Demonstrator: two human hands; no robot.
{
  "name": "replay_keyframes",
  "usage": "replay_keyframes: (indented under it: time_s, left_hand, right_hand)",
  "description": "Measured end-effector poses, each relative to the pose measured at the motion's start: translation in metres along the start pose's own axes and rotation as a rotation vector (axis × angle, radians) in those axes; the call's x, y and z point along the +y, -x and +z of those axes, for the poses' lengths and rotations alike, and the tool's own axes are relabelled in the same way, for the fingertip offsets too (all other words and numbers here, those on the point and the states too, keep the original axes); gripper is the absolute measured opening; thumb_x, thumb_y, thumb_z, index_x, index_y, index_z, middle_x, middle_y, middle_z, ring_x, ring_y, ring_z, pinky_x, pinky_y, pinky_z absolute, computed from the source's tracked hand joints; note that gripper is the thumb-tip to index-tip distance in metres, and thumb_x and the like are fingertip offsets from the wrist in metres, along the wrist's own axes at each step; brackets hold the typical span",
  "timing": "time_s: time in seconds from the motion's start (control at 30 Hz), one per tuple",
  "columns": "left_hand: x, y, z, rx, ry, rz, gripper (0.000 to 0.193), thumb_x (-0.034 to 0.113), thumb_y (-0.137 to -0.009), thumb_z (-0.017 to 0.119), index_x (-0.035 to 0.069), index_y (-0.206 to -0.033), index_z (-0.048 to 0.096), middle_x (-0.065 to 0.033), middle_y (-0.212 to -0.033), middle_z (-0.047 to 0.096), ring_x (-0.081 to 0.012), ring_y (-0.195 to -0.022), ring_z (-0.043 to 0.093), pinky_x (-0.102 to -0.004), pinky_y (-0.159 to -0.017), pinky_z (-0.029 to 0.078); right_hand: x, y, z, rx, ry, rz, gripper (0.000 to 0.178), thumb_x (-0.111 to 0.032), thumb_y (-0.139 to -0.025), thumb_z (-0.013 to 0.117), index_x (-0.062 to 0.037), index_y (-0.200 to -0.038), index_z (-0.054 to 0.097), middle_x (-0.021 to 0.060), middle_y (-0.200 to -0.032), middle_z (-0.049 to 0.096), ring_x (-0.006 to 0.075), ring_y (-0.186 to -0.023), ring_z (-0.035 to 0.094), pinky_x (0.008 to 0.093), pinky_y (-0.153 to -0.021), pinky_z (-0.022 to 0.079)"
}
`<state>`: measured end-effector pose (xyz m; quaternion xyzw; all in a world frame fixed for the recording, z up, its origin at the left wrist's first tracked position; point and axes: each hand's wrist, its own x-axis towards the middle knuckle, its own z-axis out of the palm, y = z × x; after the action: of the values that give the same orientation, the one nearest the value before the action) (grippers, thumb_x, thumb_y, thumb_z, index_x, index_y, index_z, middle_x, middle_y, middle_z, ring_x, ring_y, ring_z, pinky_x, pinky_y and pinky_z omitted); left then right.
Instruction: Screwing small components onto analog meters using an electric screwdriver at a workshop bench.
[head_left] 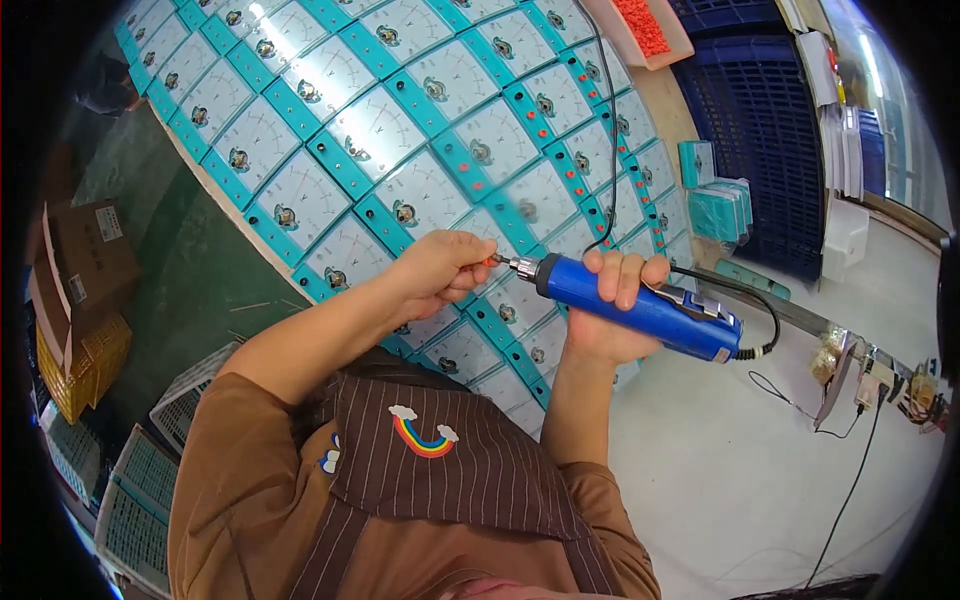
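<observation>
A blue electric screwdriver [690,332] lies across my right hand [615,335], whose fingers wrap over its body. Its tip points left, and its black cord leaves from the rear end. My left hand [440,272] is closed in a pinch right at the screwdriver's tip. Between thumb and finger shows a small orange-red piece [490,262], touching or close to the bit; its exact shape is mostly hidden. Beneath both hands spread rows of teal-based panel meters [375,128] with white dial faces. Several carry red and black terminal pieces [541,133] on their teal strips.
A pink bin [672,52] of small red pieces stands at the far right edge of the meters. Dark blue crates [750,140] and wrapped teal boxes [718,210] are beyond. A black cable [613,120] crosses the meters. Cardboard boxes [95,250] and grey crates [140,500] are left.
</observation>
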<state>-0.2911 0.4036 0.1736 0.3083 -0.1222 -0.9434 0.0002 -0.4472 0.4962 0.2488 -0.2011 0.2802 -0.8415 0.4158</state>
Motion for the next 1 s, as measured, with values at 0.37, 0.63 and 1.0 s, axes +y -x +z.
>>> replay_keyframes:
  time_s: [0.37, 0.63, 1.0]
  left_hand:
    - [-0.012, -0.010, -0.004, 0.084, -0.086, 0.190, 0.023, 0.021, -0.093, 0.047, 0.000, -0.094, 0.053, -0.0048, -0.070, 0.052, -0.0058, -0.051, 0.038, -0.0192, -0.042, 0.029]
    - [-0.016, 0.000, -0.027, 0.013, -0.105, 0.131, 0.019, 0.014, -0.093, 0.041, -0.001, -0.096, 0.052, -0.0093, -0.076, 0.058, -0.0075, -0.052, 0.043, -0.0200, -0.043, 0.032]
    - [-0.013, 0.001, -0.011, 0.078, -0.254, 0.180, 0.018, 0.017, -0.093, 0.045, 0.002, -0.090, 0.055, -0.0061, -0.076, 0.059, -0.0031, -0.047, 0.036, -0.0173, -0.040, 0.025]
  right_hand:
    - [0.010, -0.009, -0.015, -0.059, 0.230, -0.084, 0.046, -0.049, -0.084, 0.037, -0.0057, -0.088, 0.053, 0.0078, -0.063, 0.053, 0.0208, -0.063, 0.050, 0.0375, -0.074, 0.036]
    - [0.044, -0.019, -0.048, -0.012, 0.386, -0.187, 0.062, -0.063, -0.079, 0.035, -0.0034, -0.087, 0.052, 0.0111, -0.064, 0.055, 0.0222, -0.059, 0.051, 0.0351, -0.066, 0.038]
    - [0.048, -0.017, -0.034, 0.130, 0.356, -0.258, 0.050, -0.049, -0.086, 0.038, -0.0018, -0.084, 0.052, 0.0119, -0.063, 0.056, 0.0210, -0.056, 0.051, 0.0350, -0.063, 0.043]
